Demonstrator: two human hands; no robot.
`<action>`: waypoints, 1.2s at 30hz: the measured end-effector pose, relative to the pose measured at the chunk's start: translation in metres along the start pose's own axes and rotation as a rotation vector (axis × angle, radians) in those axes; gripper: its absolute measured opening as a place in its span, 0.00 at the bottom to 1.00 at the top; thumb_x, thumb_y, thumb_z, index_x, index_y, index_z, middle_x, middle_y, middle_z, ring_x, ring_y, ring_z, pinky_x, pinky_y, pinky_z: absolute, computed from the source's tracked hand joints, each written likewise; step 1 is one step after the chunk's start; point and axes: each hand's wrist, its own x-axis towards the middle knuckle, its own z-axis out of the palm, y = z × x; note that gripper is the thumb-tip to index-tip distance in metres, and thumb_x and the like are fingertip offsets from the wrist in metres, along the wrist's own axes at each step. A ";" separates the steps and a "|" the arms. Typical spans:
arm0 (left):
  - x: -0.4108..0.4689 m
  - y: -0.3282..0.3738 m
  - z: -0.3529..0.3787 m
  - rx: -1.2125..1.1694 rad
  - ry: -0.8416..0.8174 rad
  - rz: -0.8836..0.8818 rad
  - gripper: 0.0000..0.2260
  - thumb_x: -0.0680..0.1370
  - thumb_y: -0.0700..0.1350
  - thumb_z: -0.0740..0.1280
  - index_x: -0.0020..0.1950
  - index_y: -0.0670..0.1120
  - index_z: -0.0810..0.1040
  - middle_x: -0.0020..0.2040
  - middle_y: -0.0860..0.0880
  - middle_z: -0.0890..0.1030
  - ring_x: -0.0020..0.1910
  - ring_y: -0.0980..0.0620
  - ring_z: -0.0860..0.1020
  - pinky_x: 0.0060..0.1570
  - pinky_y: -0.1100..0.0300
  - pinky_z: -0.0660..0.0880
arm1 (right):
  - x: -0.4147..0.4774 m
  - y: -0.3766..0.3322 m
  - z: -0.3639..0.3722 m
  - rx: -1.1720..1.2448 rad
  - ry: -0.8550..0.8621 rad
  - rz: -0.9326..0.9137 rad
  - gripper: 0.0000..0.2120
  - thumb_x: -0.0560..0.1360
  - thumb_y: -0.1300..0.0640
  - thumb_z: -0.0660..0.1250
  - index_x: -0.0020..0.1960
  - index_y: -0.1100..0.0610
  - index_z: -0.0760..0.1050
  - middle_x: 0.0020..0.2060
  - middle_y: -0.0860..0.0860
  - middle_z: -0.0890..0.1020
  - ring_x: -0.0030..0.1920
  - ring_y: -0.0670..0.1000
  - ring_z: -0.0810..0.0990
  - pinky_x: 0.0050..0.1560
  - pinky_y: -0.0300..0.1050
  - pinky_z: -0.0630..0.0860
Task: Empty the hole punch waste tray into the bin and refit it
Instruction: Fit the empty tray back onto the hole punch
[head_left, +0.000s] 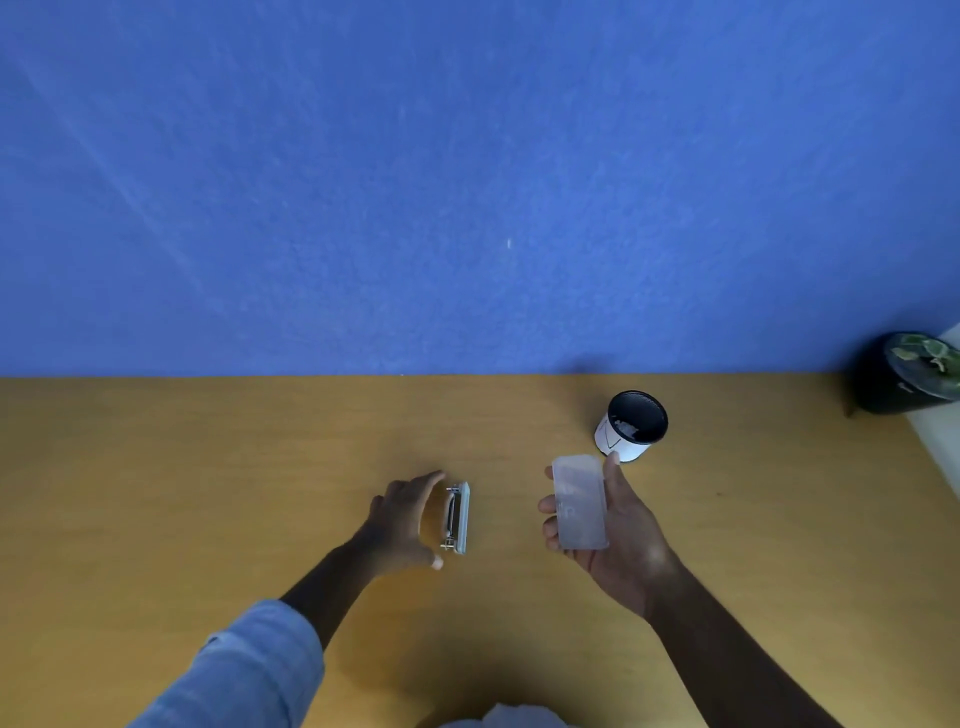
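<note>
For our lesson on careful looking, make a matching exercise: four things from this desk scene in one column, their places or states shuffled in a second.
Things
1. waste tray
2. hole punch
3. bin
4. plant pot

Places or states
A. far right end of the desk
B. held in the right hand
C. on its side by the left hand
D. upright, white scraps inside

Pairs: 1-B, 2-C, 3-D, 4-A
</note>
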 end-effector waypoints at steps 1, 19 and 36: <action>0.000 -0.002 0.004 0.006 0.021 0.016 0.59 0.64 0.57 0.84 0.87 0.59 0.53 0.84 0.53 0.66 0.82 0.47 0.61 0.76 0.45 0.62 | -0.001 0.001 -0.001 -0.001 0.005 0.003 0.39 0.81 0.29 0.56 0.67 0.63 0.80 0.47 0.64 0.82 0.39 0.59 0.80 0.40 0.53 0.79; 0.010 0.000 0.022 -0.005 0.130 0.103 0.55 0.63 0.63 0.82 0.86 0.58 0.58 0.81 0.56 0.69 0.81 0.50 0.62 0.74 0.47 0.60 | -0.007 0.007 0.001 -0.031 0.031 0.003 0.40 0.81 0.29 0.56 0.68 0.64 0.79 0.46 0.64 0.82 0.39 0.60 0.81 0.40 0.53 0.80; 0.008 0.016 0.018 -0.079 0.177 0.114 0.51 0.61 0.64 0.81 0.81 0.58 0.64 0.75 0.60 0.72 0.79 0.55 0.65 0.71 0.54 0.56 | -0.009 0.011 -0.002 -0.021 0.054 0.006 0.37 0.81 0.30 0.57 0.66 0.62 0.82 0.47 0.64 0.83 0.40 0.59 0.82 0.41 0.53 0.80</action>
